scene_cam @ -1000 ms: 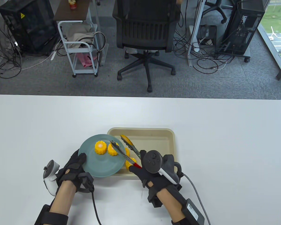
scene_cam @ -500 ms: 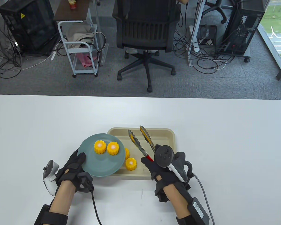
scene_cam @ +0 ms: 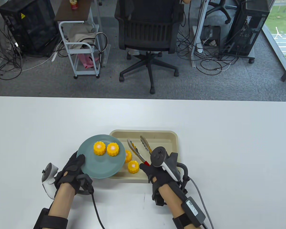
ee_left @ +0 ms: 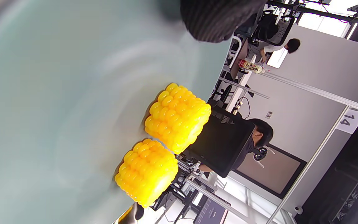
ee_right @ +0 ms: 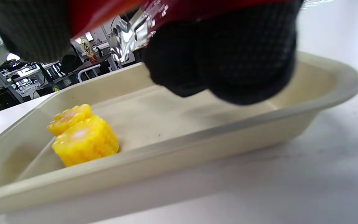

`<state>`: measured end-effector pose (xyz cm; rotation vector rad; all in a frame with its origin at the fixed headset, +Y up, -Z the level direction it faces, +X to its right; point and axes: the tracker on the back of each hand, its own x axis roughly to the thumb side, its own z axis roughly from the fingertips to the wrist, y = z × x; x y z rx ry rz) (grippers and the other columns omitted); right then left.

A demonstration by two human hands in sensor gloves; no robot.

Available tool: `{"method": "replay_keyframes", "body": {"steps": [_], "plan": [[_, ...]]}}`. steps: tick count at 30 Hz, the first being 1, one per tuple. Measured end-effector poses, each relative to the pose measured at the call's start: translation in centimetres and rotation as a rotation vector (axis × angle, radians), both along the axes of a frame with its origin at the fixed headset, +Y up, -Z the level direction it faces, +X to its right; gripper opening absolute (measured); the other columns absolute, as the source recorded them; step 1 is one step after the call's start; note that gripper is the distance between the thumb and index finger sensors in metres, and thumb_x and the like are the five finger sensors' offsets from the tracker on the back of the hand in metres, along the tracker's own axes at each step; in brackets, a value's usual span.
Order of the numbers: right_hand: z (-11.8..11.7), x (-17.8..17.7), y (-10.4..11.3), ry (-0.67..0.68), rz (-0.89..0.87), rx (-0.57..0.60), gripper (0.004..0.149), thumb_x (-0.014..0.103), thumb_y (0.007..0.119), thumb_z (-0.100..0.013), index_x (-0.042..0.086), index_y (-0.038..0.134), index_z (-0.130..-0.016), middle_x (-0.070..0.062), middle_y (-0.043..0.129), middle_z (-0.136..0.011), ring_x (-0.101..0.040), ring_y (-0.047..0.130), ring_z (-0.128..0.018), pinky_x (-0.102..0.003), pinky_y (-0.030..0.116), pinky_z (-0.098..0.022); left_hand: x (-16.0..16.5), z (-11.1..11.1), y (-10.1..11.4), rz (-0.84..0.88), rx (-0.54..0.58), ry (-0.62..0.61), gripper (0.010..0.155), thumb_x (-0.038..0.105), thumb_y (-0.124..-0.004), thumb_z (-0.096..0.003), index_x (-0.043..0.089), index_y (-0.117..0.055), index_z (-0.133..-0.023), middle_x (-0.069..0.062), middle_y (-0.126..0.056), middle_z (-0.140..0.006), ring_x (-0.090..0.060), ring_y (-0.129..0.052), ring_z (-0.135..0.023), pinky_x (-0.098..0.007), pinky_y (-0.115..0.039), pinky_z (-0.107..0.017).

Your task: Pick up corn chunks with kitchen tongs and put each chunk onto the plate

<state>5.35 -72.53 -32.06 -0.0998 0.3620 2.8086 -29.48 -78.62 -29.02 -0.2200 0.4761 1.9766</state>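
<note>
The left grip (scene_cam: 71,167) holds the round teal plate (scene_cam: 97,167) with two yellow corn chunks (scene_cam: 99,148); the right grip (scene_cam: 155,173) grasps open metal tongs (scene_cam: 138,150) over the beige tray (scene_cam: 166,140).

Left hand (scene_cam: 72,168) grips with its thumb on top; right hand (scene_cam: 157,175) curls in a closed grip

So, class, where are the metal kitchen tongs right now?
In the table view, the metal kitchen tongs are gripped by the right hand above the beige tray.
</note>
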Motion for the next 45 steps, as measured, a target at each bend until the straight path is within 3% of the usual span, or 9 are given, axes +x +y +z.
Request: {"method": "replay_keyframes", "body": {"steps": [7,21,22,26,39,45], "plan": [[0.0,-3.0,-0.8,0.052,0.082,-0.022,0.086,0.071,0.078,-0.04,0.02,0.055,-0.105,-0.012,0.082,-0.093,-0.008,0.105,-0.041,-0.032,0.095,-0.029,-0.1,0.0,0.0,0.006,-0.004,-0.001,0.056,0.031,-0.066,-0.0526,0.025,-0.049,-0.105,-0.013,-0.077,-0.095,-0.039,-0.1,-0.075,-0.048,-0.093,-0.049],[0.2,-4.4,-1.7,0.077,0.168,-0.02,0.081,0.067,0.081,-0.041,0.022,0.059,-0.104,-0.011,0.084,-0.091,-0.008,0.105,-0.039,-0.032,0.095,-0.026,-0.2,0.0,0.0,0.007,-0.005,-0.003,0.056,0.031,-0.066,-0.0526,0.025,-0.049,-0.106,-0.013,-0.077,-0.096,-0.039,-0.1,-0.075,-0.048,-0.093,-0.049],[0.2,-4.5,-1.7,0.078,0.172,-0.018,0.08,0.067,0.081,-0.041,0.023,0.059,-0.104,0.002,0.085,-0.091,-0.007,0.106,-0.039,-0.032,0.095,-0.027,-0.2,0.0,0.0,0.006,-0.006,-0.002,0.056,0.031,-0.066,-0.0526,0.025,-0.049,-0.105,-0.013,-0.077,-0.096,-0.039,-0.1,-0.075,-0.048,-0.093,-0.049],[0.3,-4.6,-1.6,0.084,0.18,0.005,0.077,0.066,0.082,-0.041,0.025,0.062,-0.103,0.001,0.088,-0.09,-0.006,0.107,-0.036,-0.031,0.096,-0.025,-0.2,0.0,0.0,0.004,-0.008,-0.002,0.056,0.031,-0.066,-0.0527,0.025,-0.049,-0.106,-0.013,-0.077,-0.096,-0.039,-0.1,-0.075,-0.048,-0.093,-0.049],[-0.9,-0.6,-0.4,-0.002,0.005,0.056,0.076,0.066,0.075,-0.043,0.022,0.061,-0.103,0.0,0.088,-0.088,-0.004,0.109,-0.033,-0.029,0.099,-0.022,-0.3,-0.1,-0.2,0.001,-0.014,0.002,0.056,0.031,-0.065,-0.0526,0.025,-0.048,-0.106,-0.013,-0.077,-0.095,-0.039,-0.1,-0.075,-0.048,-0.093,-0.049],[-1.0,1.9,1.5,-0.054,-0.106,0.098,0.076,0.066,0.075,-0.044,0.022,0.061,-0.103,0.0,0.088,-0.089,-0.004,0.108,-0.033,-0.029,0.099,-0.022,-0.3,-0.1,-0.3,0.002,-0.014,0.003,0.056,0.031,-0.065,-0.0526,0.025,-0.048,-0.106,-0.013,-0.077,-0.095,-0.039,-0.1,-0.075,-0.048,-0.093,-0.049]]}}
